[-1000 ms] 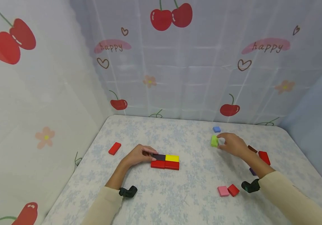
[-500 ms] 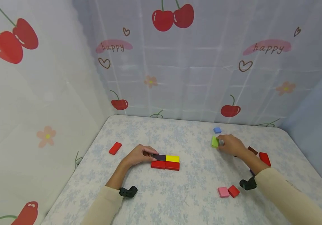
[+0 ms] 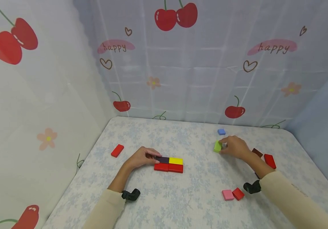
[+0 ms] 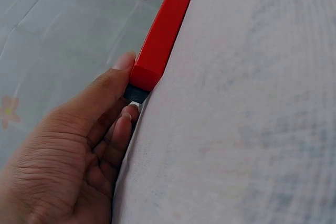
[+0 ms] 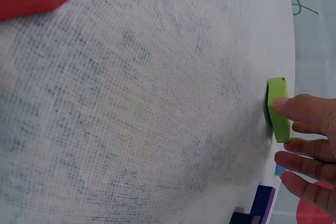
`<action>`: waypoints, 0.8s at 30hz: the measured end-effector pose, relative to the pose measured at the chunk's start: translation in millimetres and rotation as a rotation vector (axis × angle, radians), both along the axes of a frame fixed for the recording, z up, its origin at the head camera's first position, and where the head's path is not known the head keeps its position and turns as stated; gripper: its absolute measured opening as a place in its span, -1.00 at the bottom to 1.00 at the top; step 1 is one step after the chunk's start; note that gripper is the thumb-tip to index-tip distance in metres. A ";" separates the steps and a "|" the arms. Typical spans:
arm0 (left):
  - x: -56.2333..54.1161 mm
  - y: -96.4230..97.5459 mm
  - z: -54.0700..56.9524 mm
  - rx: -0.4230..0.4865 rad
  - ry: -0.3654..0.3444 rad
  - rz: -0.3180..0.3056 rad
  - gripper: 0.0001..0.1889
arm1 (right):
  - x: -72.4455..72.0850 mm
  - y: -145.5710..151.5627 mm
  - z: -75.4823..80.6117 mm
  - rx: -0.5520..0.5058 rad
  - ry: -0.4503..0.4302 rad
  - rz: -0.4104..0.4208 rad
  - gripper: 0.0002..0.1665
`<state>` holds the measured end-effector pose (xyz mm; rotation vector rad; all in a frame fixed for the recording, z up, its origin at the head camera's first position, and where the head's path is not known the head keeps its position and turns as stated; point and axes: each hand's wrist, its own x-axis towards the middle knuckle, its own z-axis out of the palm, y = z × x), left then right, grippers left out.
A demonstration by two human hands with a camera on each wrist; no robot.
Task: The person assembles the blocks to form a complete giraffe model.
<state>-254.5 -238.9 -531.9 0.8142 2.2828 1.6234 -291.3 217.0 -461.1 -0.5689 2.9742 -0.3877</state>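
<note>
My left hand (image 3: 143, 158) is at the left end of a flat group of blocks. It pinches the black block (image 3: 163, 160) between thumb and fingers. The thumb tip also touches the end of the red block (image 4: 160, 35) in the left wrist view. A yellow block (image 3: 176, 161) lies right of the black one, with two red blocks (image 3: 175, 168) along the near side. Over on the right, my right hand (image 3: 235, 147) pinches a lime green block (image 3: 217, 146) between thumb and fingers. In the right wrist view the green block (image 5: 279, 111) looks tilted, close to the tablecloth.
A blue block (image 3: 221, 132) lies behind the green one. Under and beside the right forearm are a brown block (image 3: 257, 152), a red block (image 3: 270, 161) and a mostly hidden purple block (image 5: 262, 203). Pink (image 3: 227, 195) and red (image 3: 238, 194) blocks lie nearer; another red block (image 3: 117, 150) sits far left.
The right hand and the lime green block have shifted slightly left, and the block has turned a little. My left hand has stayed at the black block.
</note>
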 end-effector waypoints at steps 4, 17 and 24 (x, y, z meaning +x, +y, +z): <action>-0.6 0.7 0.9 0.004 0.001 0.002 -0.68 | 10.3 -4.8 6.0 -0.009 0.049 0.048 -0.46; 1.4 -0.1 0.2 -0.039 0.004 0.025 -0.66 | 58.3 -47.1 21.1 -0.176 0.094 0.098 -0.50; -1.1 1.4 -0.4 -0.014 0.013 0.010 -0.66 | 88.2 -66.2 22.9 -0.299 0.115 0.147 -0.55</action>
